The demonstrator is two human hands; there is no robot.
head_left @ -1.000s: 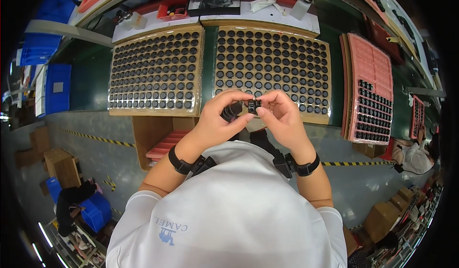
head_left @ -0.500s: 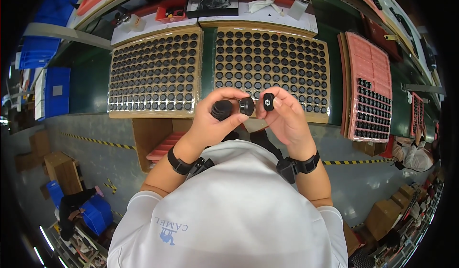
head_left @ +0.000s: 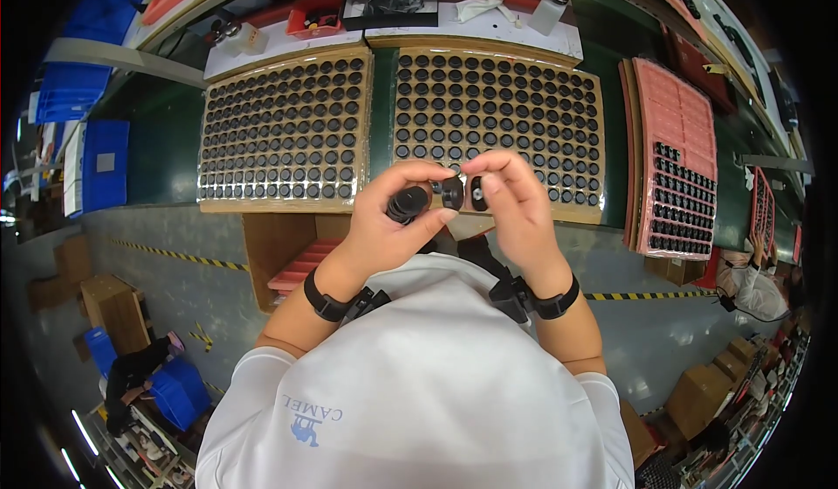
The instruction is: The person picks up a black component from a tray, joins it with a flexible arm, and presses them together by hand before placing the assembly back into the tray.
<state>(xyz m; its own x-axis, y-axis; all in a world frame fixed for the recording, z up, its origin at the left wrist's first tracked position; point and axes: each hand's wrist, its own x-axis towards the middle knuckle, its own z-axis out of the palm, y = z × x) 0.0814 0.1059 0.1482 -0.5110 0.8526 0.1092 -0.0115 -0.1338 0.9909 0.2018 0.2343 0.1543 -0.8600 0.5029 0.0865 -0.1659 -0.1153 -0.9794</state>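
Observation:
My left hand [head_left: 377, 223] pinches a black round cap-like part [head_left: 452, 194] between thumb and forefinger. Curled against its palm is a ridged black cylinder [head_left: 408, 203], which could be a stack of similar pieces. Between the fingertips of my right hand [head_left: 525, 214] is a small black oval piece [head_left: 477, 195] with a light mark on its face. The two small parts sit close together, side by side; whether they touch I cannot tell. Both hands are above the front edge of a tray of black round parts [head_left: 497, 113].
A second tray of black round parts [head_left: 288, 131] lies at left. Far right, a pink tray [head_left: 672, 105] is partly filled with black parts. Behind stand a red bin [head_left: 314, 19], a black box [head_left: 390, 16] and a bottle [head_left: 548, 11]. A person [head_left: 755, 284] works at far right.
My right hand has shifted left with the oval piece, narrowing the space to the round part, and the piece has turned. My left hand has hardly moved.

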